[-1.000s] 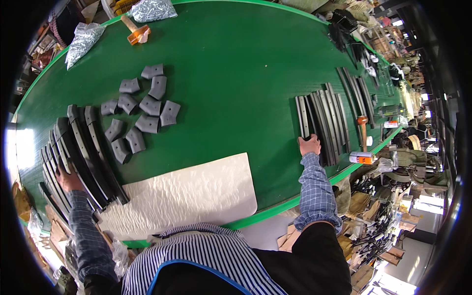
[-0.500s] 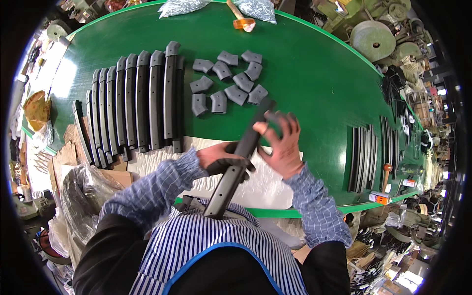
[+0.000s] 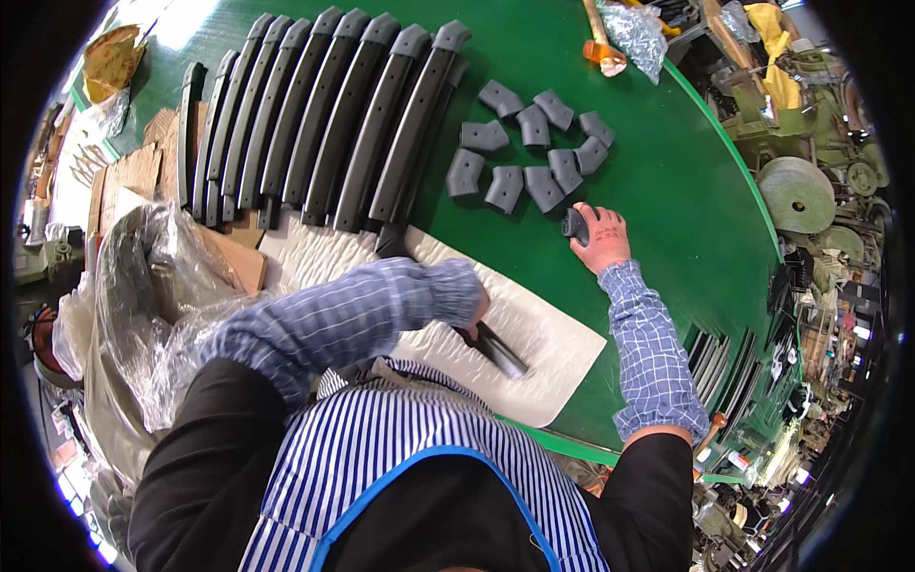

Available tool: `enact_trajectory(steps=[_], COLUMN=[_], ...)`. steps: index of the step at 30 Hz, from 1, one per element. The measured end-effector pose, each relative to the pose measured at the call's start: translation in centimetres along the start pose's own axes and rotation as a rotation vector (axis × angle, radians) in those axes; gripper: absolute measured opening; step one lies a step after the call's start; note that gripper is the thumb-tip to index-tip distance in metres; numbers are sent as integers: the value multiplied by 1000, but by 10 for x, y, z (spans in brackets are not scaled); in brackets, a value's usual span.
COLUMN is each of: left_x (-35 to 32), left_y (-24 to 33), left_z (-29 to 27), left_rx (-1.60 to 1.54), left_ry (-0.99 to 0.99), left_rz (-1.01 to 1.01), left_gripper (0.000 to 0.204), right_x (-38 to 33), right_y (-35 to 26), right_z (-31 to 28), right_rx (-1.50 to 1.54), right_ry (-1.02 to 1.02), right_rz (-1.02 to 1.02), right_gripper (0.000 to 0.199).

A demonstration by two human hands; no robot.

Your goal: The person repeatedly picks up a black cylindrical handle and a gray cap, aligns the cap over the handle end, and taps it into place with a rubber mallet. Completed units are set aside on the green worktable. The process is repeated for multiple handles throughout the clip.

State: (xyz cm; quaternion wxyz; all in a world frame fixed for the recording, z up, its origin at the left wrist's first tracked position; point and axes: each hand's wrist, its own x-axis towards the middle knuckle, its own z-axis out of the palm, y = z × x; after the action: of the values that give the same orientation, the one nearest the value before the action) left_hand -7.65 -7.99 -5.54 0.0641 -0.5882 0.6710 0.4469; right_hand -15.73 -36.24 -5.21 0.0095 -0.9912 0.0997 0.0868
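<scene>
My right hand [image 3: 604, 237] reaches out over the green table, its fingers closed round a short grey elbow-shaped sleeve [image 3: 575, 226]. Several more bent grey sleeves [image 3: 534, 125] lie loose just beyond it. Close to my body, my left hand [image 3: 479, 313] is mostly hidden by its checked cuff. It grips a long black tube [image 3: 499, 352] that slants under my forearm, its near end over the white foam sheet. To the left lies a row of long black bars [image 3: 321, 124] with grey elbow sleeves on their far ends.
A white padded sheet [image 3: 558, 348] covers the table's near side. Crumpled clear plastic [image 3: 157, 286] and cardboard [image 3: 233, 259] are at the left. A wooden-handled hammer [image 3: 602, 52] lies at the far edge beside a clear bag [image 3: 637, 38]. Thin dark strips [image 3: 707, 367] lie at the right.
My right hand has left the tube and taken hold of a grey elbow sleeve. The tube has swung round in my left hand and now slants the other way. The whole view has turned.
</scene>
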Motion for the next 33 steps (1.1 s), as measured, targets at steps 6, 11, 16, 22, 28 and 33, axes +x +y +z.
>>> enact_trajectory(steps=[6,11,16,22,28,33], left_x=[54,-2,-11,46,-19,-100], left_y=[57,80,85,66,71,86], left_z=[7,48,94,111,52,-26], left_rx=[378,33,-927,-1084,-2199,-2120], left_ry=[161,914,762,891,707,379], left_rz=[10,-21,-658,-563,550,1004], left_gripper=[48,45,58,40,36,79], right_x=[-92,-185,-212,-204,-202,-200], right_y=[-3,-63,-119,-164,-153,-128], right_z=[24,41,77,67,-35,-135], right_rx=[625,2043,1963,1917,2348,2051], right_ry=[172,370,309,87,335,725], right_rz=[403,469,665,506,240,97], right_gripper=[52,41,32,33,51,52])
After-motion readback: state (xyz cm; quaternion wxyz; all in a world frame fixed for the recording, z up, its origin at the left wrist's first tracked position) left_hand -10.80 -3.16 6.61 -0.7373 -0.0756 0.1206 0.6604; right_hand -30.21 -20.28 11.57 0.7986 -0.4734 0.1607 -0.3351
